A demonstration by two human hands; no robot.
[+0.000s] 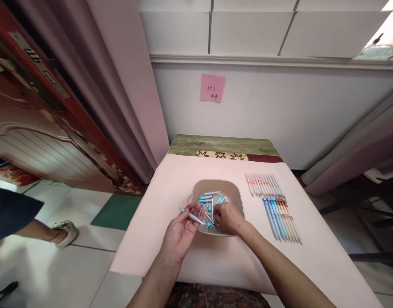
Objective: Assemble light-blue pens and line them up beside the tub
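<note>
You are sitting at a small bench [170,239] covered with a pale pink cloth, pushed against a white wall. A beige tray [235,191] is lying at its middle, holding loose blue and white pen parts [210,197]. Your left hand [180,231] is curling its fingers around a pale blue pen barrel [191,215], holding it just over the tray's left rim. Your right hand [227,218] is reaching palm down into the tray, fingers bent among the parts; whether it is gripping one, you cannot tell. To the right, finished pens [275,205] are lying in neat rows. A pink sticky note [212,88] is hanging on the wall, mauve curtains [119,85] are draping at left, and another person's sandalled foot [64,231] is resting on the tiled floor [55,265].
</note>
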